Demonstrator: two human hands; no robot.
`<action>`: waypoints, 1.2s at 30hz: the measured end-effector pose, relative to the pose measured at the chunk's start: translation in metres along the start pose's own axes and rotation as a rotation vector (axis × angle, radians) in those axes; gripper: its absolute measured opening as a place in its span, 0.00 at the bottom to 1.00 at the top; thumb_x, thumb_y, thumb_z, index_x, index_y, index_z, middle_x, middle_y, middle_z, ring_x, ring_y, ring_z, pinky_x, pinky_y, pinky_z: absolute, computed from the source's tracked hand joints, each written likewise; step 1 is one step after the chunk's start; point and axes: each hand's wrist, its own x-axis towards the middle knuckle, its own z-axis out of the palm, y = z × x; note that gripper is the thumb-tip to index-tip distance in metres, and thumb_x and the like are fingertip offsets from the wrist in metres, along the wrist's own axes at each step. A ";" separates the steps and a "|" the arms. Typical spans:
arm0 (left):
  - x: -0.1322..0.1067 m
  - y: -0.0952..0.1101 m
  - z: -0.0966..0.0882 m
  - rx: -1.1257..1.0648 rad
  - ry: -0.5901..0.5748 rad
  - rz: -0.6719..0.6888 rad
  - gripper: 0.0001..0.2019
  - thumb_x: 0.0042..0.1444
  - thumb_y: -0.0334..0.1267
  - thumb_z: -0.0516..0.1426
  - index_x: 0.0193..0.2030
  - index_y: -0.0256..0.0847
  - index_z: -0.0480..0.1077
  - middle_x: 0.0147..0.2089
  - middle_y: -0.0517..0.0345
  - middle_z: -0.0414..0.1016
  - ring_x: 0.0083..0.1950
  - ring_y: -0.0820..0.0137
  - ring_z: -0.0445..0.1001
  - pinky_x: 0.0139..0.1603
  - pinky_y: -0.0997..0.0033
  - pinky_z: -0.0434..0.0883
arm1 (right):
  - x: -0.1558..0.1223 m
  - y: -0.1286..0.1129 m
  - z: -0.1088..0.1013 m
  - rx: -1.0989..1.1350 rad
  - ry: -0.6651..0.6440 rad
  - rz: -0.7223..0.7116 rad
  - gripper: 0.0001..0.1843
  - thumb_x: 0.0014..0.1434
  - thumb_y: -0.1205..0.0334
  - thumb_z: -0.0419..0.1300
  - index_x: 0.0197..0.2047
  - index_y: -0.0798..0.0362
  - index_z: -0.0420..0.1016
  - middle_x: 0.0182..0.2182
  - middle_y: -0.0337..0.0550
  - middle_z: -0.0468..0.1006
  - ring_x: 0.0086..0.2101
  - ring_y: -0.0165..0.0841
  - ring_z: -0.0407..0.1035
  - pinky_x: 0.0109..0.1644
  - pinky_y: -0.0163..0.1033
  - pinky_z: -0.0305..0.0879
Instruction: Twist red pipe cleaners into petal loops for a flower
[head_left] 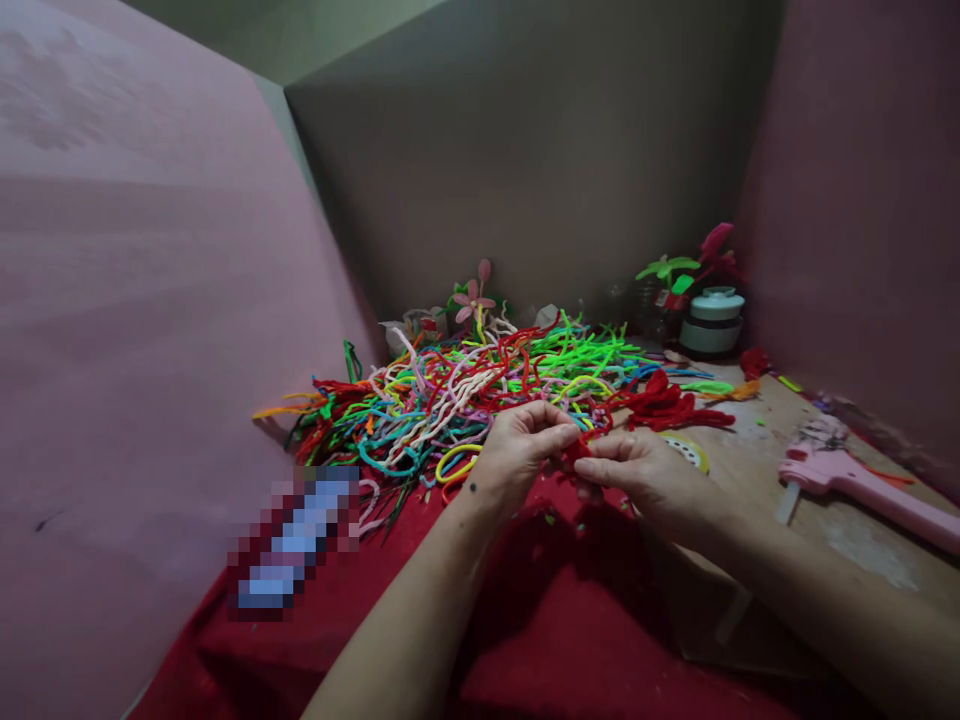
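Both hands meet over the front of the table, pinching a small red pipe-cleaner piece (576,450) between them. My left hand (525,447) is closed on it with thumb and forefinger. From the other side, my right hand (637,468) grips the same piece; fingers cover much of it, so its shape is hard to make out. Just behind the hands spreads a big tangled pile of pipe cleaners (465,390) in green, red, pink, white, yellow and blue. A looped bunch of red pipe cleaners (664,403) lies beyond my right hand.
A pink glue gun (847,475) lies on the board (847,550) at right. Near my right wrist is a yellow-rimmed disc (691,452). A blurred-out object (296,545) rests on the red cloth (360,650). Behind stand a lidded jar (712,322) and a pink flower (472,300); walls enclose the table.
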 end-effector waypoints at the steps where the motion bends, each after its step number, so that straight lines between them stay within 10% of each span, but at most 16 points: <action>1: 0.000 0.001 0.000 0.010 0.007 0.010 0.10 0.43 0.38 0.61 0.26 0.34 0.66 0.20 0.63 0.65 0.18 0.80 0.60 0.20 0.78 0.57 | 0.000 0.001 0.000 0.000 0.011 -0.016 0.13 0.48 0.57 0.61 0.19 0.57 0.73 0.18 0.40 0.72 0.21 0.27 0.63 0.30 0.35 0.57; 24: -0.034 0.012 0.002 0.370 0.080 -0.116 0.09 0.43 0.40 0.60 0.27 0.35 0.71 0.20 0.62 0.68 0.18 0.80 0.60 0.19 0.78 0.57 | 0.003 0.009 0.001 0.159 0.023 -0.038 0.15 0.45 0.53 0.64 0.23 0.57 0.71 0.21 0.42 0.75 0.22 0.27 0.63 0.31 0.36 0.58; 36: -0.050 -0.015 0.007 0.351 0.150 0.117 0.10 0.51 0.42 0.54 0.26 0.37 0.67 0.25 0.57 0.72 0.24 0.75 0.68 0.25 0.76 0.65 | 0.000 0.011 0.021 0.331 0.050 0.005 0.16 0.41 0.53 0.67 0.21 0.57 0.69 0.19 0.39 0.70 0.21 0.27 0.63 0.29 0.35 0.59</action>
